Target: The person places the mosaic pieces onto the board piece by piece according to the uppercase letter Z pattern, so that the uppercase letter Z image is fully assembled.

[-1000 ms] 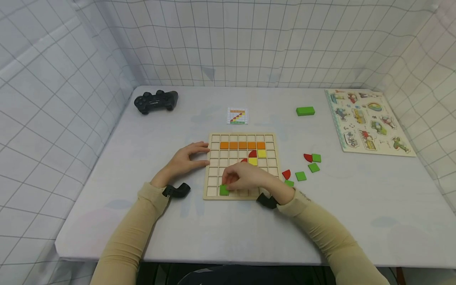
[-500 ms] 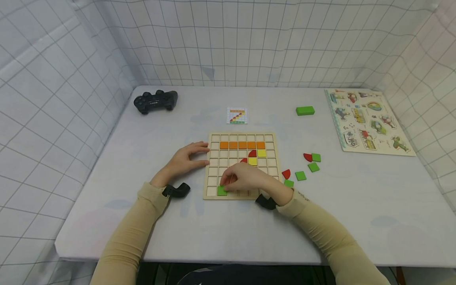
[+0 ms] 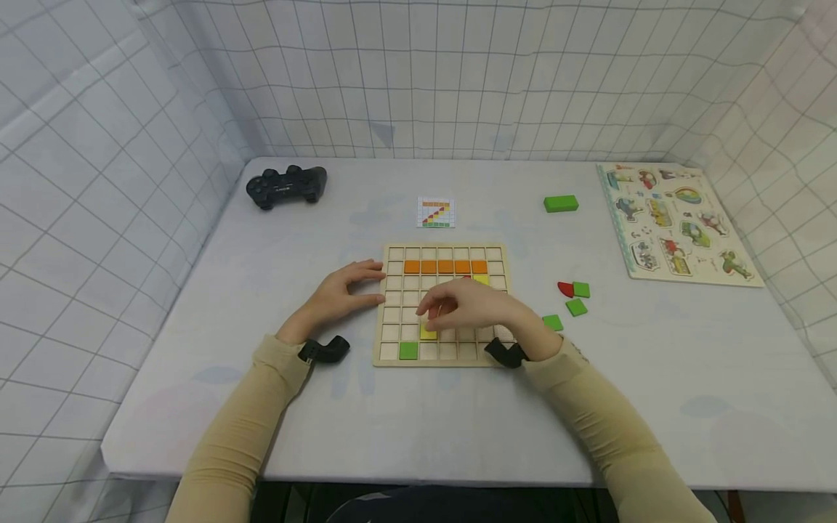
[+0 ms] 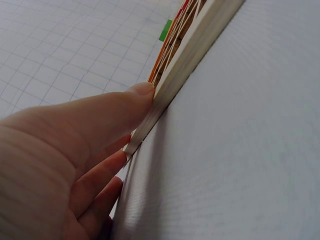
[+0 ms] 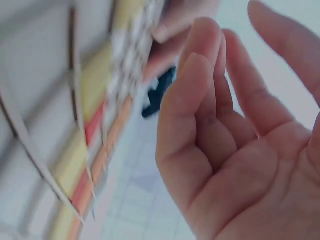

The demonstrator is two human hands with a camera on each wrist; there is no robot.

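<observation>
A wooden grid board lies in the middle of the table. My left hand rests at its left edge; in the left wrist view the thumb touches the board's side. Over the middle of the board hovers my right hand, its fingers bent loosely with nothing between them in the right wrist view. A green square tile sits in the bottom row. Orange square tiles fill part of an upper row. One yellow tile shows below the right fingers; the hand hides other tiles.
Right of the board lie loose green tiles and a red quarter-round piece. Behind it are a small pattern card and a green block. A black game controller stands back left, a picture puzzle board back right.
The right hand has let go of the green tile, leaving it in a bottom-row cell, and has lifted away up and to the right. The left hand has stayed put.
</observation>
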